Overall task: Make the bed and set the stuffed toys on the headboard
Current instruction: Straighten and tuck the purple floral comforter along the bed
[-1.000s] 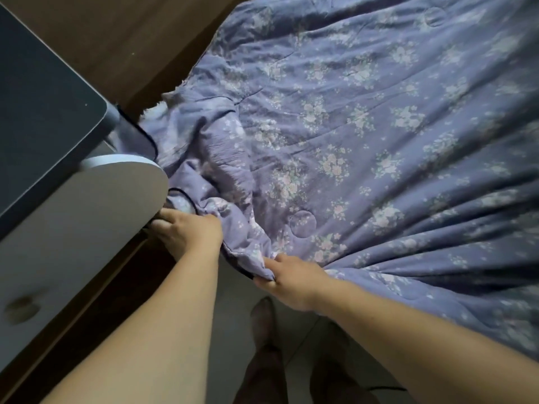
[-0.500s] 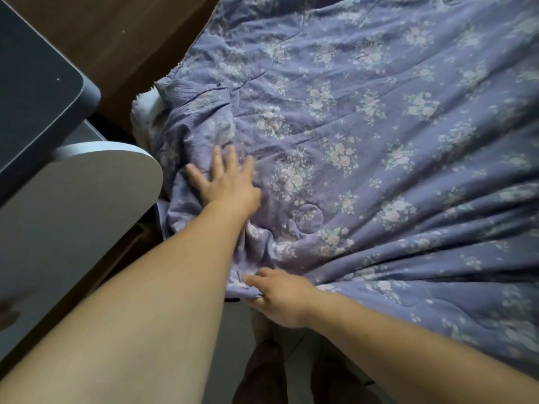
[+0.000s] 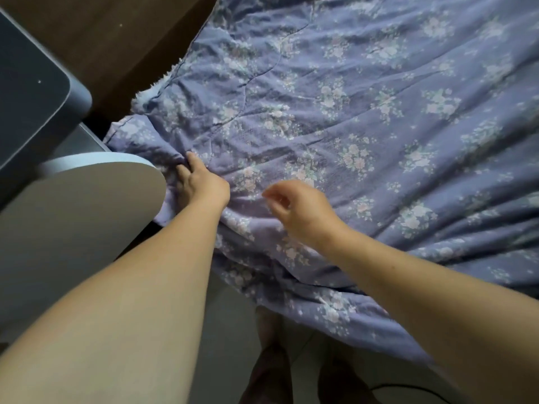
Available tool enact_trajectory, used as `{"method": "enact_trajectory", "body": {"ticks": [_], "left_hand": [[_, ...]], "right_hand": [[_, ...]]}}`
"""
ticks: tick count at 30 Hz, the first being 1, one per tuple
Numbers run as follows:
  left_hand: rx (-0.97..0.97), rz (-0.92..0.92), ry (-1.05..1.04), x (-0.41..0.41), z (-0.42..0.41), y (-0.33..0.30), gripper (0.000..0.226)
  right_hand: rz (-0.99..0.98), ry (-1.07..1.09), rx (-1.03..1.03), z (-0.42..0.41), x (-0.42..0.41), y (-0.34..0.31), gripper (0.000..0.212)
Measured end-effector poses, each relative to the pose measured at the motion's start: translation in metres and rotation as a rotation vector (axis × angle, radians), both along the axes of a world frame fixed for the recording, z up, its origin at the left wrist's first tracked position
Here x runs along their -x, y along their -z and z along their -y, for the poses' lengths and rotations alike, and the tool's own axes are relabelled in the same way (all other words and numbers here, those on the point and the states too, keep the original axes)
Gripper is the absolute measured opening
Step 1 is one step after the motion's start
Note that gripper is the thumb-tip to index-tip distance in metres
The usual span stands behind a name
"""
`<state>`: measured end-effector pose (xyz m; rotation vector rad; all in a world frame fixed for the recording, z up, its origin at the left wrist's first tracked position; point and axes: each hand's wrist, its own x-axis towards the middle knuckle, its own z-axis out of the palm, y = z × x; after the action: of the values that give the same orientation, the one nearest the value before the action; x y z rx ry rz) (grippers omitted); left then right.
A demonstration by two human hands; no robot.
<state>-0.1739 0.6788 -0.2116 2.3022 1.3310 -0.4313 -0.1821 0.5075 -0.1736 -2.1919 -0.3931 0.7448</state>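
Nearest: two bare forearms reaching from below toward the corner of the bed; grey tiled floor point(image 3: 233, 330) and dark footwear beneath.

Left hand point(image 3: 201, 182) flat on the quilt point(image 3: 364, 118) at the bunched corner, fingers point(image 3: 192, 160) extended and pressing into a fold, nothing gripped. Right hand point(image 3: 297, 208) raised just clear of the cloth, beside the left, fingers loosely curled and holding nothing.

At left, a rounded pale panel point(image 3: 87, 205), smooth and hard-edged, touching the quilt's corner; above it a dark slate-blue bench point(image 3: 32, 91) with rounded corner and matte top.

Quilt: thin padded cotton, lavender-blue with pale floral sprigs, stitched in curving lines; soft, limp, easily creased. Spread over the bed, near edge draping toward the floor. A strip of white fleecy lining point(image 3: 145, 96) exposed at the far-left edge. Beyond, brown wooden floor or frame point(image 3: 122, 39); which of the two cannot be told.

Progress, as judged: quilt laid out over most of the bed; corner near the panel wrinkled, creases radiating across the middle, so smoothing unfinished. No stuffed toys and no headboard in view; that placement apparently not yet begun, though not verifiable from here.
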Motion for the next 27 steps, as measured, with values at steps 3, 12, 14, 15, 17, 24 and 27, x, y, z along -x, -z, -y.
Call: {"method": "enact_trajectory", "body": {"ticks": [3,12,14,15,17,24,27], "left_hand": [[0.094,0.067,-0.074,-0.008,-0.006,0.006,0.065],[0.100,0.295,-0.304,-0.030,-0.022,0.024,0.063],[0.048,0.248,-0.216,-0.034,-0.014,0.026,0.059],[0.066,0.235,-0.208,-0.036,-0.010,0.027,0.058],[0.110,0.216,-0.285,-0.038,-0.009,0.028,0.065],[-0.076,0.207,-0.097,-0.027,0.056,0.004,0.069],[-0.037,0.301,0.477,-0.002,0.131,-0.005,0.062]], "right_hand": [[0.067,0.057,0.069,0.006,-0.016,0.007,0.029],[0.027,-0.029,0.228,0.033,-0.022,0.023,0.033],[-0.019,-0.068,0.204,0.038,-0.026,0.026,0.036],[-0.050,-0.084,0.187,0.042,-0.028,0.028,0.035],[-0.200,-0.033,0.073,0.049,-0.030,0.030,0.033],[0.114,0.595,-0.116,0.122,-0.009,0.024,0.028],[0.339,0.600,0.078,0.187,0.011,0.017,0.032]]}}
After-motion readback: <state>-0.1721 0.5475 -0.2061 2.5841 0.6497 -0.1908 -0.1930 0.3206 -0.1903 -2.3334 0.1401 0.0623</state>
